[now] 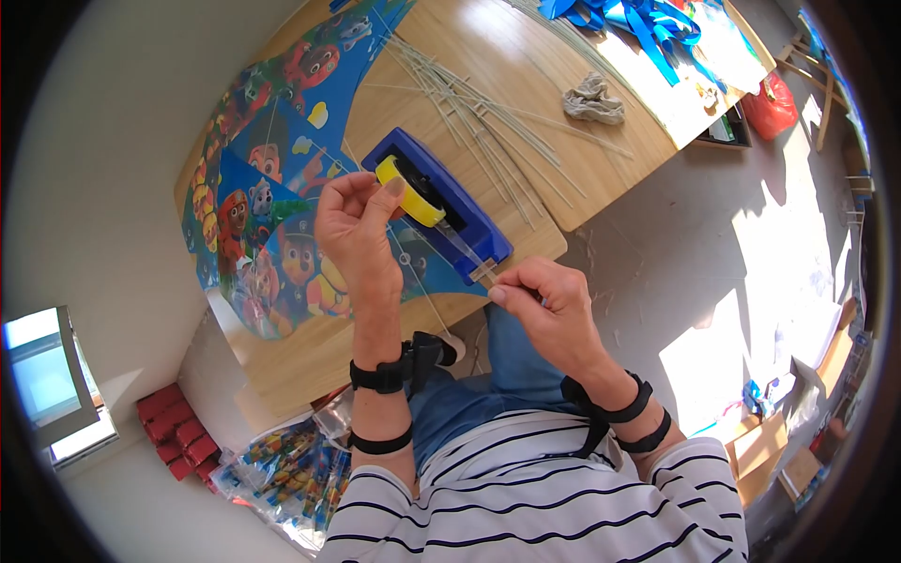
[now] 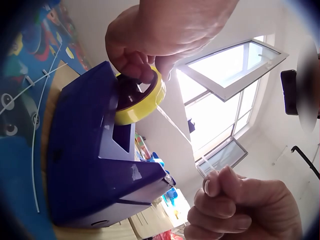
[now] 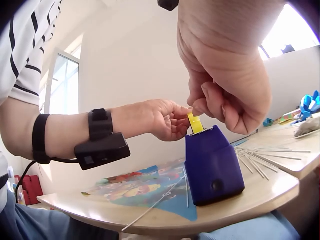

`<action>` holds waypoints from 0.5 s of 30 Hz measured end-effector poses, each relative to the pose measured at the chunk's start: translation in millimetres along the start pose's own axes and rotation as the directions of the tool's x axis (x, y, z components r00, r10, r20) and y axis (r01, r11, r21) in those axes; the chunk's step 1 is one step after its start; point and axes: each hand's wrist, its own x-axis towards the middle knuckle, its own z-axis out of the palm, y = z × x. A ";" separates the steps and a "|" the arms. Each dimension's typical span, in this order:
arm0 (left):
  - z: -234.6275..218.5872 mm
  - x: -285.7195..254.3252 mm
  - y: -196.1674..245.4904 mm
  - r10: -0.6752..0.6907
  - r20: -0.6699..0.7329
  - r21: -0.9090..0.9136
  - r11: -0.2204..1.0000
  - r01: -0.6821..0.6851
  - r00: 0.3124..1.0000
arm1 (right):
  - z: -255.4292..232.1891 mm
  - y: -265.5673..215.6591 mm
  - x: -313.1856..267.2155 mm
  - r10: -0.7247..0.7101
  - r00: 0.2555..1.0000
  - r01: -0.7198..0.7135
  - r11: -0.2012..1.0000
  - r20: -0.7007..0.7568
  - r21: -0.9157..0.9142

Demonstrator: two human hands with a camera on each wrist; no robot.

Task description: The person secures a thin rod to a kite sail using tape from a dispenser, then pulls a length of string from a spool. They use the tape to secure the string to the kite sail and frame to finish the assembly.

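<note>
A blue tape dispenser stands on the wooden table with a roll of yellow-edged clear tape at its top. My left hand holds the roll at its rim, thumb and fingers on either side, as the left wrist view also shows. A clear strip of tape runs taut from the roll to my right hand, which pinches its end between thumb and curled index finger, just past the dispenser's toothed edge. Left of the dispenser lies a blue sheet printed with cartoon dogs, thin white rods across it.
Several loose thin rods spread over the table behind the dispenser. A crumpled grey cloth lies farther right, with blue ribbons at the back. The table edge runs close by my right hand. Packaged items sit low at left.
</note>
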 end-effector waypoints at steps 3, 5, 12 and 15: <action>5.5 -0.8 0.0 0.005 -0.006 0.004 1.000 -0.005 1.000 | 0.2 2.6 0.5 0.011 1.000 -0.011 1.000 -0.005 -0.011; 9.1 -0.6 -2.0 0.025 -0.015 0.002 1.000 -0.025 1.000 | 0.5 3.7 1.2 0.021 1.000 -0.021 1.000 -0.010 -0.007; 14.5 -5.3 -5.6 0.027 -0.069 0.089 0.996 -0.020 0.997 | 1.8 9.0 1.8 0.034 0.999 -0.034 0.999 -0.026 -0.004; 14.4 -3.2 -11.2 0.064 -0.060 0.094 0.994 -0.058 0.996 | 3.0 10.2 2.7 0.054 0.998 -0.054 0.999 -0.036 0.003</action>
